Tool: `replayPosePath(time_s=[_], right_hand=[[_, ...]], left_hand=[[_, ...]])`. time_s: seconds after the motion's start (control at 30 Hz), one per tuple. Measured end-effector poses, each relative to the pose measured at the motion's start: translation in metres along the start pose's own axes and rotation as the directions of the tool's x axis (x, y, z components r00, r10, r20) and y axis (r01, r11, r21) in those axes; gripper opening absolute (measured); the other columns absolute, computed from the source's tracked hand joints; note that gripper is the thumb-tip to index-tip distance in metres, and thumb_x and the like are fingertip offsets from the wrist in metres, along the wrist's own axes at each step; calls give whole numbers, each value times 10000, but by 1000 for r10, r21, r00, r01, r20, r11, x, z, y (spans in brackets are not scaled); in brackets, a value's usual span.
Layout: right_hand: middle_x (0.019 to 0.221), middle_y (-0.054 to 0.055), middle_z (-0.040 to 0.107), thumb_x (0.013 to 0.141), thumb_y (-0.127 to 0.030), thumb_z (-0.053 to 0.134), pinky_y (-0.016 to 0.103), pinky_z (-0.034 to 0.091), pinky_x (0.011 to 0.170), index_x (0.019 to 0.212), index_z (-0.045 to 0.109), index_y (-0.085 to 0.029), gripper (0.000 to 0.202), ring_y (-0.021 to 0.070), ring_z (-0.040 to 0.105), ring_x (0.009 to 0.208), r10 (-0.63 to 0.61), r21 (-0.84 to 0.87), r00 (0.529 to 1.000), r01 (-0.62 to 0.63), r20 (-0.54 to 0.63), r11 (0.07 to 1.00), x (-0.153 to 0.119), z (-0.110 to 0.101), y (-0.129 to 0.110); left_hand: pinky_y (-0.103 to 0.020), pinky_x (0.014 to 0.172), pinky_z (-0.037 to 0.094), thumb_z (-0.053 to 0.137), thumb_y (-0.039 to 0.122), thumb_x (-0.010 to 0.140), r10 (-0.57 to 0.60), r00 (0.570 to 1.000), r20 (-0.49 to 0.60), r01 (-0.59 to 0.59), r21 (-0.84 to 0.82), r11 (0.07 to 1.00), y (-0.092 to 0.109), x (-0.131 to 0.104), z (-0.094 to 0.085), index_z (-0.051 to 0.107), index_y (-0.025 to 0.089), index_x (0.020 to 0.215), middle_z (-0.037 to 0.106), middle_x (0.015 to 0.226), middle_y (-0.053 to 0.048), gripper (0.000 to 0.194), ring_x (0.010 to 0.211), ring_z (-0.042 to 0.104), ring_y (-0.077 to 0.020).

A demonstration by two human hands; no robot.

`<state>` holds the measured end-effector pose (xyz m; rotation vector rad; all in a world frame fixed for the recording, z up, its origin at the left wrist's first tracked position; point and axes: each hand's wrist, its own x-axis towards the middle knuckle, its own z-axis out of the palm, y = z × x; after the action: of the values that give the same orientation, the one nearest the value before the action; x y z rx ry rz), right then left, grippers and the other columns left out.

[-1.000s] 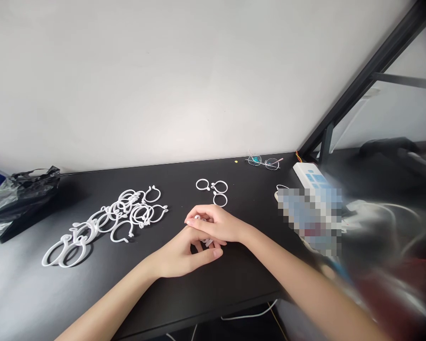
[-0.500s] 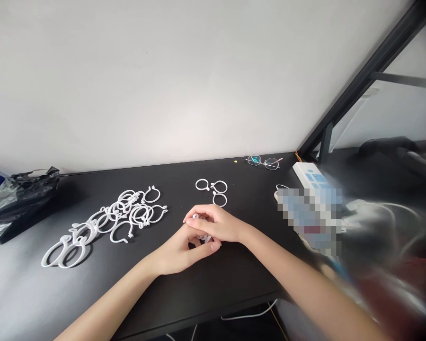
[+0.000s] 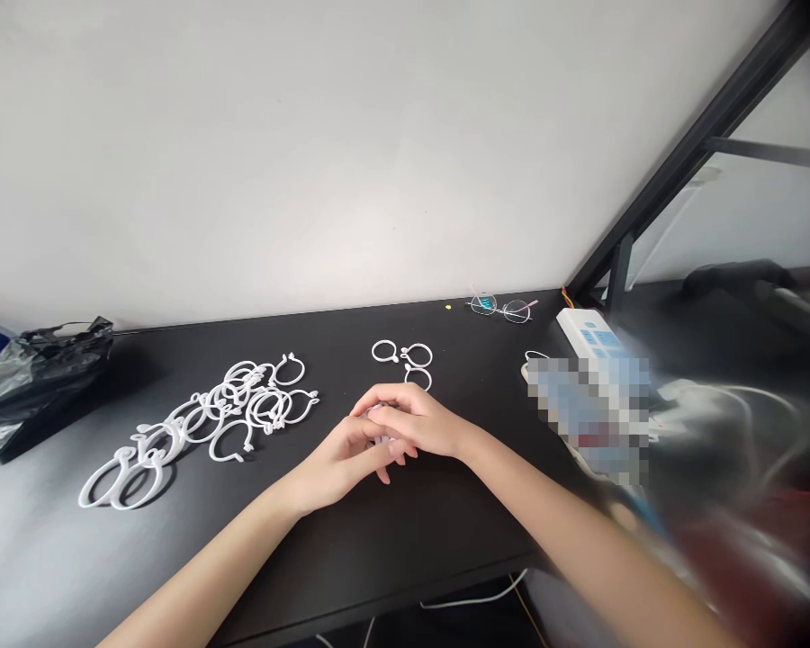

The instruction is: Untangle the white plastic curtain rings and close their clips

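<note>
My left hand [image 3: 334, 463] and my right hand [image 3: 427, 421] are cupped together over the black desk, fingers overlapping. Between them they enclose small white plastic pieces [image 3: 382, 439], mostly hidden by the fingers; their exact shape and number cannot be made out. Just beyond the right hand lie three white plastic curtain rings, the nearest ring [image 3: 418, 368] partly covered by that hand. To the left, a loose pile of several more curtain rings [image 3: 233, 441] spreads over the desk, some overlapping, each with a small eyelet.
A black plastic bag [image 3: 33, 369] sits at the left. Wire-rimmed glasses [image 3: 517, 311] lie near the wall. On the right are a white power strip [image 3: 584, 328], a blurred-out object, cables and a dark metal frame [image 3: 621, 270]. White cable [image 3: 476, 600] shows below the desk's front edge.
My hands have closed more tightly around the white pieces, so less of them shows. The right hand has risen slightly and the left thumb has shifted up. The rings on the desk have stayed put.
</note>
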<state>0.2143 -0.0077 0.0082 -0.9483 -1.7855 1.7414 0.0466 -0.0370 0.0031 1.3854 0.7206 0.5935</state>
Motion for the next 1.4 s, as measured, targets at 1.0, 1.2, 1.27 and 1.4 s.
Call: replayPosePath(time_s=[1.0,1.2,1.27,1.4], right_hand=[[916,44,667,794,-344,684,188,416,426,790,632,-151,200,50,507,482,-103,55,955,123,-279,991,3,1,3],[1102,62,660,834,-291,633,235,499,585,824,667,-164,132,94,601,650,-184,-75,952,170,-246,983,2,-1,0],[1140,62,655,862,-291,599,255,509,640,837,678,-168,149,105,613,698,-195,-95,953,177,-231,980,1,-2,-1],[1173,74,655,891,-311,571,307,523,739,884,702,-172,191,157,641,831,-238,-141,944,210,-228,967,0,-2,0]], left_hand=[[-308,809,563,680,327,846,-73,990,-124,27,-344,938,0,3,-2,767,189,948,689,996,-79,192,1009,593,-219],[-379,965,499,671,312,861,-47,991,-123,6,-311,950,-2,2,-1,763,199,965,717,1017,-65,179,1056,618,-230],[-380,973,493,671,316,861,-40,991,-126,1,-299,954,-2,2,-2,760,204,977,724,1014,-58,184,1055,626,-228],[-400,1002,472,664,338,864,-23,993,-113,-9,-274,962,-1,2,-3,759,193,986,726,1014,-64,213,1058,631,-236]])
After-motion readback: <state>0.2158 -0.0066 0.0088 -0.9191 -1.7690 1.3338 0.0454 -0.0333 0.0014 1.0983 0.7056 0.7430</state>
